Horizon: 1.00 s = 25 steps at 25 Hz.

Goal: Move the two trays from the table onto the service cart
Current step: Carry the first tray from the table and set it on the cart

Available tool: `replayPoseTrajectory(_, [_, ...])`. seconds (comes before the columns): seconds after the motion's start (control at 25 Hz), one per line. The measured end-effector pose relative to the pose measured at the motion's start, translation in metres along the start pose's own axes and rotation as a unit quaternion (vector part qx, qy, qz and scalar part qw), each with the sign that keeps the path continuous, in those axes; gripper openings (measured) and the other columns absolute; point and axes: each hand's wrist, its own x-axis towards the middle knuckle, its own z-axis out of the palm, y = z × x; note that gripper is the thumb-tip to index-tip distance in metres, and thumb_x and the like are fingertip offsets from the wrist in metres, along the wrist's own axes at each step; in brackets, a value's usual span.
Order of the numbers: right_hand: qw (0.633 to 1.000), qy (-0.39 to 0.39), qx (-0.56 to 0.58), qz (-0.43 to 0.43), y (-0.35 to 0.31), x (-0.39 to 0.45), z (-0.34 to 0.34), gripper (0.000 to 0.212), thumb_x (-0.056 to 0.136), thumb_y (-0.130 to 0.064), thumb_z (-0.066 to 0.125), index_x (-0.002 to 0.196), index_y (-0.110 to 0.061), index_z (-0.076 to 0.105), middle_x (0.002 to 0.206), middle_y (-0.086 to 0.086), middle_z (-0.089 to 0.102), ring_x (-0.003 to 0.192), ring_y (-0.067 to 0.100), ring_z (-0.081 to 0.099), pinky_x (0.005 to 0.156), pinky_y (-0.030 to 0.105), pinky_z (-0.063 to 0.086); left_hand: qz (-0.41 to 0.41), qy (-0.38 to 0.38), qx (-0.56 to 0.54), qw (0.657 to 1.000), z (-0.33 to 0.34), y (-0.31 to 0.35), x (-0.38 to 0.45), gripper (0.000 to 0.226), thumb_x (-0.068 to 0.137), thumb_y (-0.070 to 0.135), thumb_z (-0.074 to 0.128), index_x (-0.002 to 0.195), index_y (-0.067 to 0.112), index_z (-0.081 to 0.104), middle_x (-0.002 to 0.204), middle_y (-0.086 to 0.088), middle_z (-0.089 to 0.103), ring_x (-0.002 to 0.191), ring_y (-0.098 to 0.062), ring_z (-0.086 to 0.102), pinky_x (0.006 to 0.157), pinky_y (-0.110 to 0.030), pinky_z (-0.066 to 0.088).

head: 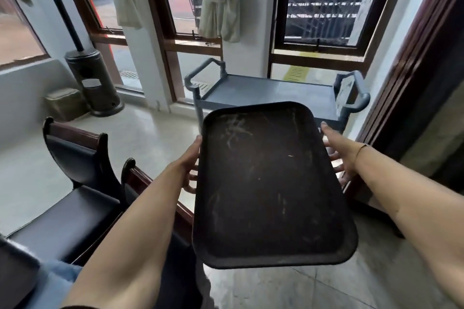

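Note:
A dark, scuffed rectangular tray (266,183) is held in the air in front of me, tilted slightly. My left hand (190,160) grips its left long edge, thumb on the rim and fingers underneath. My right hand (337,153) supports the right edge from below, fingers spread under the rim. The grey service cart (271,94) stands just beyond the tray by the windows, its top shelf bare. A second tray is not visible; only a dark surface corner (15,276) shows at the bottom left.
Two dark padded chairs (82,173) stand to my left. A patio heater base (94,80) and a small box (65,103) sit in the far left corner. A dark wooden door frame (411,78) borders the right. Pale floor lies between me and the cart.

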Motion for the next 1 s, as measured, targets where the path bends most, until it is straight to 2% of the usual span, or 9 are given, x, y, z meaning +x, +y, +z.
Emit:
replayPoseTrajectory(0.08, [1.000,0.004,0.008,0.009,-0.004,0.011,0.001,0.093,0.059,-0.098,0.035,0.113,-0.028,0.066,0.107,0.004,0.060,0.092,0.031,0.057,0.079,0.060,0.044,-0.001,-0.009,0.012,1.000,-0.002,0.009,0.016,0.083,0.074,0.092,0.029,0.101,0.023,0.066,0.116,-0.010,0.061,0.104,-0.032,0.060,0.072,-0.053,0.050])
replayPoseTrajectory(0.16, [1.000,0.010,0.014,0.016,-0.012,0.025,0.001,0.094,0.058,-0.098,0.035,0.114,-0.028,0.065,0.108,0.005,0.059,0.093,0.032,0.056,0.084,0.064,0.041,-0.002,-0.020,0.019,1.000,-0.004,0.019,0.032,0.085,0.074,0.092,0.028,0.104,0.022,0.065,0.116,-0.010,0.060,0.105,-0.033,0.060,0.073,-0.054,0.051])
replayPoseTrajectory(0.28, [0.999,0.014,0.021,0.031,-0.028,0.053,0.004,0.098,0.055,-0.099,0.036,0.117,-0.029,0.064,0.113,0.007,0.058,0.098,0.034,0.057,0.073,0.061,0.050,-0.011,-0.016,0.023,1.000,-0.004,0.037,0.061,0.083,0.075,0.092,0.028,0.103,0.022,0.064,0.115,-0.010,0.060,0.103,-0.033,0.060,0.072,-0.053,0.050])
replayPoseTrajectory(0.4, [0.999,-0.010,0.033,0.037,-0.051,0.085,0.004,0.098,0.057,-0.099,0.037,0.116,-0.026,0.064,0.114,0.008,0.059,0.097,0.036,0.056,0.060,0.055,0.049,-0.001,-0.003,0.039,0.999,0.000,0.062,0.091,0.084,0.070,0.093,0.030,0.100,0.024,0.065,0.111,-0.009,0.061,0.100,-0.031,0.059,0.067,-0.050,0.050])
replayPoseTrajectory(0.56, [0.999,-0.031,0.021,0.034,-0.092,0.138,-0.005,0.093,0.060,-0.098,0.038,0.117,-0.028,0.060,0.121,0.009,0.057,0.112,0.038,0.054,0.065,0.056,0.050,-0.005,0.015,0.032,0.999,0.008,0.101,0.136,0.080,0.073,0.091,0.031,0.098,0.023,0.063,0.110,-0.009,0.059,0.099,-0.031,0.058,0.068,-0.051,0.050])
replayPoseTrajectory(0.64, [0.999,-0.043,0.016,0.025,-0.118,0.169,-0.013,0.091,0.062,-0.097,0.035,0.117,-0.029,0.061,0.121,0.010,0.056,0.111,0.039,0.053,0.063,0.055,0.051,-0.008,0.027,0.024,0.999,0.013,0.124,0.161,0.079,0.077,0.090,0.029,0.100,0.023,0.063,0.111,-0.009,0.058,0.099,-0.031,0.057,0.069,-0.052,0.050])
replayPoseTrajectory(0.76, [0.998,-0.060,0.001,0.015,-0.158,0.215,-0.029,0.097,0.063,-0.097,0.033,0.123,-0.026,0.062,0.122,0.010,0.056,0.108,0.038,0.053,0.060,0.053,0.050,-0.009,0.041,0.011,0.999,0.019,0.160,0.201,0.084,0.079,0.089,0.026,0.113,0.021,0.062,0.118,-0.010,0.057,0.106,-0.033,0.057,0.080,-0.056,0.050])
replayPoseTrajectory(0.88, [0.997,-0.077,-0.006,0.006,-0.196,0.254,-0.040,0.089,0.064,-0.096,0.034,0.115,-0.030,0.063,0.117,0.011,0.061,0.107,0.036,0.056,0.066,0.057,0.049,-0.009,0.052,0.000,0.999,0.023,0.195,0.234,0.085,0.081,0.088,0.025,0.127,0.024,0.058,0.120,-0.009,0.056,0.115,-0.035,0.054,0.094,-0.061,0.045])
replayPoseTrajectory(1.0, [0.997,-0.077,-0.013,0.004,-0.229,0.288,-0.043,0.090,0.062,-0.096,0.037,0.118,-0.030,0.062,0.115,0.011,0.058,0.099,0.037,0.058,0.055,0.056,0.054,-0.017,0.064,-0.006,0.998,0.024,0.222,0.263,0.085,0.080,0.089,0.024,0.127,0.026,0.056,0.110,-0.006,0.055,0.116,-0.035,0.053,0.094,-0.060,0.045])
